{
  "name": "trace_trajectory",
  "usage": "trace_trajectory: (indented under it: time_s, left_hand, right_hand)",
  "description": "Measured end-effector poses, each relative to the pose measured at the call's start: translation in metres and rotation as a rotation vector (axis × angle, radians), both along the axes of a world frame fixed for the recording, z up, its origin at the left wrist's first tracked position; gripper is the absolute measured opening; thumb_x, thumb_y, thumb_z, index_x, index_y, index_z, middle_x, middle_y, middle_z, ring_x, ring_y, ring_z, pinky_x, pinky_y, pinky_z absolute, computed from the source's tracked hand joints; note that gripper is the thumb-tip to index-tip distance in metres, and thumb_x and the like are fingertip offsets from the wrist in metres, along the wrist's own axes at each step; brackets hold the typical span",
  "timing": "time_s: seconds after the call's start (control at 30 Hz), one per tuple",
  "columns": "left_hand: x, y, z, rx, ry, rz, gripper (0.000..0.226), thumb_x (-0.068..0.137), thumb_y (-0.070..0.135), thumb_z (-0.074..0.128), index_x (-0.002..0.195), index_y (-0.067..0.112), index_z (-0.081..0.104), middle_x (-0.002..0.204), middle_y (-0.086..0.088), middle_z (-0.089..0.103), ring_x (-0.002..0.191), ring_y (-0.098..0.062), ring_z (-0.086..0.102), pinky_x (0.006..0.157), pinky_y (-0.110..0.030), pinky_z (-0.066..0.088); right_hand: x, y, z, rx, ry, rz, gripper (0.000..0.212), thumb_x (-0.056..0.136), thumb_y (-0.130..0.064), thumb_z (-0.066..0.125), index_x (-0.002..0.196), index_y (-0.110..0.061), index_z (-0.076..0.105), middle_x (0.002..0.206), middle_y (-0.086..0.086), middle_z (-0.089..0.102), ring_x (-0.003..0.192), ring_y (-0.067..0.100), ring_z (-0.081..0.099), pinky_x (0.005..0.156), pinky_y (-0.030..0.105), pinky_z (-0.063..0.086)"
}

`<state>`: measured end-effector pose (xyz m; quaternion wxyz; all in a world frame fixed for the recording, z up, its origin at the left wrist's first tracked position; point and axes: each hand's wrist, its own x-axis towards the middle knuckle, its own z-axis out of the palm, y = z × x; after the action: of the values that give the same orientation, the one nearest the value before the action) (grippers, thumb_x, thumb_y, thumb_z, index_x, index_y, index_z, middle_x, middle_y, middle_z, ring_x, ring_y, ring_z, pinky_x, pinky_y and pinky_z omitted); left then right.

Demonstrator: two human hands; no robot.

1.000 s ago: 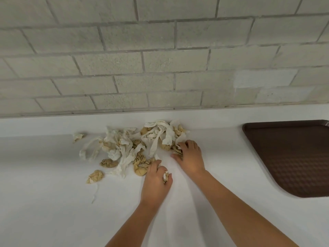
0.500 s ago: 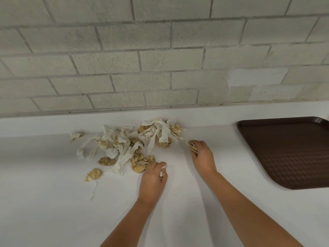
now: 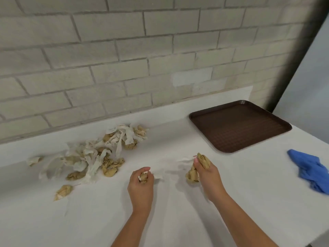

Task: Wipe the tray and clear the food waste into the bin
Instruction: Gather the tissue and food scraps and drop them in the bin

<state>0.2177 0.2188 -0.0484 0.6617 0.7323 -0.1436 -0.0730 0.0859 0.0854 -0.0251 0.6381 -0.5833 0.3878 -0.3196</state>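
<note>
Right hand [image 3: 208, 177] pulled back from waste pile [image 3: 92, 157], gripping tan scraps [image 3: 192, 175], left hand [image 3: 140, 188] clutching a mostly hidden wad [image 3: 143, 176]

A white bench [image 3: 178, 220] stands against a wall of pale grey painted blocks [image 3: 124, 50], with a low white upstand [image 3: 160, 111] along its back edge. A paler rectangular patch [image 3: 191, 78] marks the wall above that edge. A dark, blurred post [image 3: 293, 59] rises behind the bench's far right corner.
</note>
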Motion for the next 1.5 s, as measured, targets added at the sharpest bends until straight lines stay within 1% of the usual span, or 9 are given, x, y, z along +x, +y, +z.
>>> trace_trajectory:
  time_s: [0.13, 0.33, 0.5, 0.67, 0.8, 1.13, 1.33, 1.43, 1.5]
  left_hand:
    - [-0.052, -0.019, 0.009, -0.027, 0.182, -0.215, 0.017, 0.084, 0.0, 0.062, 0.085, 0.016, 0.069, 0.073, -0.005, 0.065, 0.056, -0.013, 0.057, 0.049, -0.016, 0.046]
    - [-0.152, -0.045, 0.024, 0.0, 0.255, -0.496, 0.004, 0.083, 0.017, 0.07, 0.079, 0.017, 0.07, 0.072, 0.001, 0.068, 0.059, -0.003, 0.06, 0.055, -0.008, 0.045]
    - [-0.245, -0.077, 0.027, 0.075, 0.178, -0.728, 0.034, 0.087, 0.033, 0.064, 0.066, 0.007, 0.066, 0.055, 0.001, 0.059, 0.047, -0.008, 0.047, 0.049, -0.013, 0.04]
    - [-0.358, -0.126, 0.008, 0.123, 0.206, -0.856, 0.035, 0.087, 0.028, 0.063, 0.061, 0.005, 0.063, 0.052, -0.003, 0.059, 0.05, -0.01, 0.052, 0.056, -0.018, 0.043]
    - [-0.436, -0.171, -0.027, 0.239, 0.257, -0.927, 0.039, 0.087, 0.03, 0.064, 0.054, 0.01, 0.059, 0.048, 0.0, 0.056, 0.046, -0.008, 0.048, 0.058, -0.025, 0.039]
    - [-0.491, -0.275, -0.197, 0.674, 0.601, -0.784, 0.029, 0.092, 0.023, 0.041, 0.077, 0.005, 0.06, 0.065, -0.009, 0.056, 0.044, -0.014, 0.042, 0.047, -0.026, 0.031]
    - [-0.512, -0.325, -0.353, 0.846, 0.387, -0.831, 0.027, 0.092, 0.011, 0.042, 0.066, 0.012, 0.043, 0.061, -0.006, 0.041, 0.049, -0.011, 0.039, 0.048, -0.025, 0.032]
    - [-0.525, -0.345, -0.442, 0.963, 0.261, -0.901, 0.014, 0.093, 0.013, 0.043, 0.088, 0.006, 0.054, 0.085, -0.015, 0.058, 0.075, -0.026, 0.055, 0.06, -0.03, 0.034]
    - [-0.529, -0.354, -0.49, 0.931, 0.251, -0.917, 0.016, 0.091, 0.014, 0.045, 0.09, -0.001, 0.052, 0.08, -0.024, 0.055, 0.072, -0.035, 0.054, 0.06, -0.03, 0.033]
  right_hand:
    - [-0.062, 0.013, 0.003, 0.092, -0.054, -0.127, 0.029, 0.095, -0.026, 0.055, 0.069, -0.016, 0.052, 0.058, 0.005, 0.052, 0.063, 0.022, 0.057, 0.073, 0.035, 0.047]
    - [-0.18, 0.005, 0.007, 0.14, -0.094, -0.349, 0.022, 0.09, -0.028, 0.061, 0.076, -0.012, 0.057, 0.063, 0.003, 0.053, 0.059, 0.015, 0.052, 0.065, 0.028, 0.047]
    - [-0.291, -0.016, -0.004, 0.245, -0.116, -0.566, 0.032, 0.087, -0.041, 0.063, 0.069, -0.017, 0.053, 0.064, 0.007, 0.052, 0.058, 0.021, 0.05, 0.061, 0.034, 0.045]
    - [-0.389, -0.06, -0.029, 0.305, -0.073, -0.612, 0.051, 0.081, -0.054, 0.063, 0.076, -0.004, 0.069, 0.074, 0.024, 0.058, 0.06, 0.028, 0.053, 0.055, 0.03, 0.045]
    - [-0.456, -0.098, -0.067, 0.379, 0.001, -0.632, 0.032, 0.088, -0.038, 0.061, 0.078, -0.008, 0.065, 0.055, 0.0, 0.065, 0.047, 0.01, 0.061, 0.051, 0.024, 0.045]
    - [-0.53, -0.171, -0.22, 0.567, 0.284, -0.683, 0.028, 0.087, -0.036, 0.064, 0.069, -0.016, 0.054, 0.072, 0.008, 0.059, 0.066, 0.018, 0.057, 0.071, 0.034, 0.05]
    - [-0.532, -0.208, -0.375, 0.532, 0.494, -0.632, 0.036, 0.086, -0.041, 0.063, 0.064, -0.012, 0.061, 0.06, 0.004, 0.06, 0.061, 0.021, 0.058, 0.072, 0.042, 0.054]
    - [-0.528, -0.222, -0.456, 0.489, 0.569, -0.569, 0.032, 0.085, -0.042, 0.062, 0.066, -0.017, 0.063, 0.067, 0.004, 0.063, 0.071, 0.025, 0.061, 0.073, 0.037, 0.051]
    - [-0.524, -0.226, -0.506, 0.438, 0.626, -0.502, 0.03, 0.086, -0.045, 0.059, 0.065, -0.024, 0.06, 0.068, 0.0, 0.063, 0.072, 0.022, 0.061, 0.073, 0.035, 0.049]
